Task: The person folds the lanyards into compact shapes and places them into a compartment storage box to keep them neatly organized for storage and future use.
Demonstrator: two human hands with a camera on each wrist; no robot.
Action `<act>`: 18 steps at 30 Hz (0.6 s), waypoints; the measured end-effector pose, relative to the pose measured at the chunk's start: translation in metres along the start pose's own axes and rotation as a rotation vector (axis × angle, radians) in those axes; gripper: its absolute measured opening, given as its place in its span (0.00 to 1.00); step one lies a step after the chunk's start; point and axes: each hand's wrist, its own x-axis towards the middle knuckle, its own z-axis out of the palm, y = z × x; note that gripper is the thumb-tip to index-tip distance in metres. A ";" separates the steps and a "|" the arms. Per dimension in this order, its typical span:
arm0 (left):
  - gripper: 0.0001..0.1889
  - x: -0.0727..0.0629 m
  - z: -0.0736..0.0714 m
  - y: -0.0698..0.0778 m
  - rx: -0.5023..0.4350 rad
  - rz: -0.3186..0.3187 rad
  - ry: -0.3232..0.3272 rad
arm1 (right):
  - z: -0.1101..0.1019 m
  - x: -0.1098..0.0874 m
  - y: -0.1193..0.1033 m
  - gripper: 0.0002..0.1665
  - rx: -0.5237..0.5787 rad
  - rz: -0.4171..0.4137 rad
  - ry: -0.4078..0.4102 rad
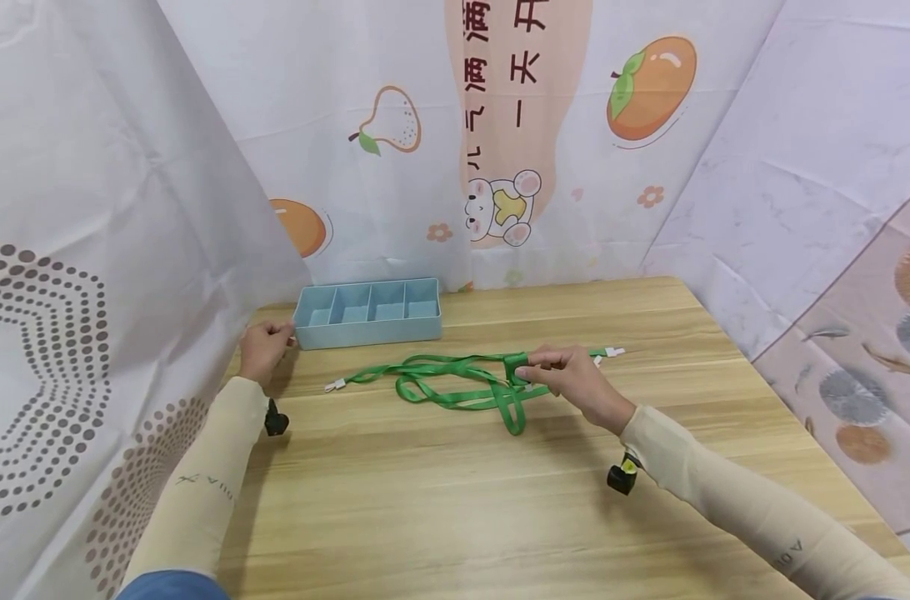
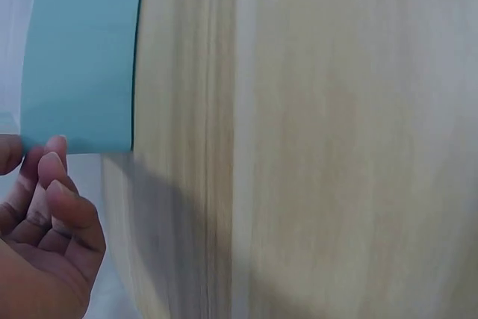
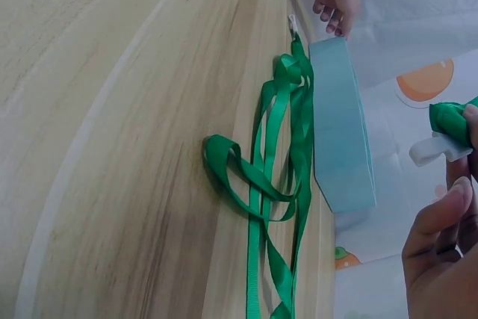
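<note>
A light-blue four-compartment storage box (image 1: 367, 333) stands at the back left of the table, its visible compartments bare. At its left end, my left hand (image 1: 263, 350) pinches the corner with curled fingers; the left wrist view shows the fingertips (image 2: 56, 156) against the box's end. Right of centre, my right hand (image 1: 575, 385) pinches a folded green lanyard (image 1: 515, 367) between thumb and fingers. A white plastic hook (image 3: 439, 149) sticks out of this fold in the right wrist view. Loose green lanyards (image 1: 447, 400) lie looped and tangled below and left of that hand.
One white clip (image 1: 337, 385) lies at the left end of the tangle, another clip (image 1: 614, 352) at its right end. The wooden table (image 1: 440, 508) reaches back to a printed cloth (image 1: 395, 200). Cloth also hangs along both sides.
</note>
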 end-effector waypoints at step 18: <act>0.23 0.002 -0.005 0.005 -0.111 -0.081 -0.081 | 0.001 0.011 -0.005 0.16 -0.034 0.030 0.022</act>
